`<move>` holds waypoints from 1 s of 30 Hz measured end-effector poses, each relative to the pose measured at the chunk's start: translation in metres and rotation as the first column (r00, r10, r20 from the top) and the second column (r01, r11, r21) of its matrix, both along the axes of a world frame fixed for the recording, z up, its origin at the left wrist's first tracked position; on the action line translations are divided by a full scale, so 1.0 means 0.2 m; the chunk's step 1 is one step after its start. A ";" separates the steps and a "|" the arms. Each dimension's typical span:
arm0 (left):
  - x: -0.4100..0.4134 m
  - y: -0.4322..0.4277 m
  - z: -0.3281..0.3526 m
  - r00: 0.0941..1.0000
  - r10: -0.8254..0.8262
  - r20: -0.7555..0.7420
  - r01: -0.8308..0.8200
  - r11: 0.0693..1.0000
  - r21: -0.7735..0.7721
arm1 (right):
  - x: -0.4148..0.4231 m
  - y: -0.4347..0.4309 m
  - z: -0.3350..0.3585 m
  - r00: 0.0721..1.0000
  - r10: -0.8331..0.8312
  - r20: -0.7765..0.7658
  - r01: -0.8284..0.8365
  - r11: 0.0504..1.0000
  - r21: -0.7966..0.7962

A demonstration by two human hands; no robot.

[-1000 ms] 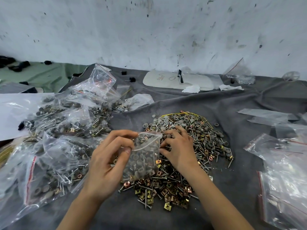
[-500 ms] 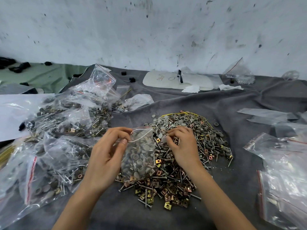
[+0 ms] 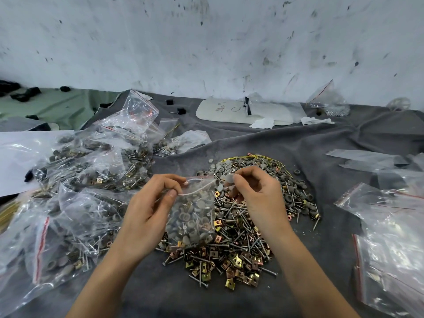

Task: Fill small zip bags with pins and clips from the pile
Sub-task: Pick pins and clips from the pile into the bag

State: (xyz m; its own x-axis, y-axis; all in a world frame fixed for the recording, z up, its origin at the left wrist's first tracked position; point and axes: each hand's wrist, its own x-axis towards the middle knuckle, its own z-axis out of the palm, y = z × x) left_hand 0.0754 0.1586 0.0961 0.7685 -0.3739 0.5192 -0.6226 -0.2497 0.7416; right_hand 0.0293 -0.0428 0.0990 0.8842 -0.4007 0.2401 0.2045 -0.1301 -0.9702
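Observation:
A pile (image 3: 247,228) of grey-headed pins, metal nails and brass square clips lies on the grey cloth in the middle. My left hand (image 3: 146,216) pinches the open top edge of a small clear zip bag (image 3: 192,219), which hangs over the pile's left side and holds many grey pins. My right hand (image 3: 259,196) is just right of the bag's mouth, with a grey-headed pin (image 3: 229,179) pinched between its fingertips.
Several filled zip bags (image 3: 91,180) are heaped on the left. Empty clear bags (image 3: 390,228) lie stacked on the right. A white pad (image 3: 229,111) and crumpled tissue (image 3: 262,123) sit near the stained wall. White paper (image 3: 16,157) lies at far left.
My right hand has lifted off the pile with a grey pin and come up to the bag's mouth. My left hand has raised the bag slightly.

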 end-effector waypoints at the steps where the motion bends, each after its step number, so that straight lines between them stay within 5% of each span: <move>1: -0.01 0.01 0.02 0.999 -0.025 0.021 0.025 1.000 -0.002 | -0.02 0.01 0.04 0.999 0.005 0.046 -0.003 0.999 -0.053; 7: -0.07 0.02 0.10 0.963 -0.161 0.215 0.144 0.985 0.093 | -0.08 0.08 0.21 0.974 0.106 0.202 0.021 0.840 -0.542; 14: -0.09 0.03 0.11 0.968 -0.156 0.199 0.160 0.987 -0.002 | -0.03 0.02 0.13 0.987 -0.045 0.154 0.092 0.946 -0.310; 18: -0.09 0.05 0.11 0.980 -0.105 0.168 0.117 0.991 -0.060 | 0.06 0.01 -0.05 0.998 -0.010 -0.067 -0.021 0.897 -0.442; 25: -0.08 0.07 0.10 0.982 -0.075 0.176 0.084 0.995 -0.049 | 0.12 0.08 -0.32 0.986 -0.013 -0.165 -0.143 0.429 -0.892; 30: -0.08 0.05 0.09 0.984 -0.082 0.161 0.087 0.996 -0.026 | 0.12 0.10 -0.31 0.999 -0.019 0.049 0.052 0.284 -0.957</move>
